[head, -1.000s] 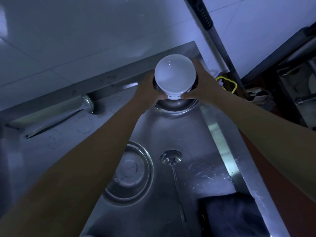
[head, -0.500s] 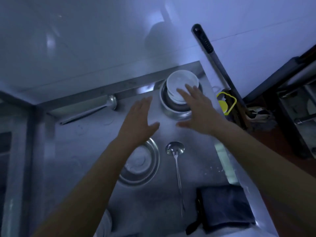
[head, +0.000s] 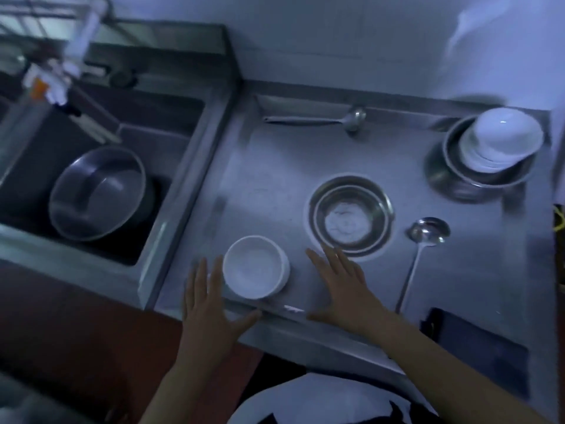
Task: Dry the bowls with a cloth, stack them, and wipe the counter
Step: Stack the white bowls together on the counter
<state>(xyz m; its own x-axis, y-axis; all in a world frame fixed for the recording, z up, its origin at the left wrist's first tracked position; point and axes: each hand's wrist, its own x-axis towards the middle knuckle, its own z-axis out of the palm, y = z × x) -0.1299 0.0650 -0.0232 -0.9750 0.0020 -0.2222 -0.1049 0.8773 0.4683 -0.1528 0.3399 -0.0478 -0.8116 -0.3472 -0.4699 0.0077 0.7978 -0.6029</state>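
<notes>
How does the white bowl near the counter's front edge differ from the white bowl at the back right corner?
The front white bowl stands upright, mouth up; the corner white bowl is turned upside down. The front one sits alone on the steel counter; the corner one tops a stack of white dishes resting in metal bowls. The front one lies between the open left hand and right hand; the corner one is far from both. Both look plain white and round.
</notes>
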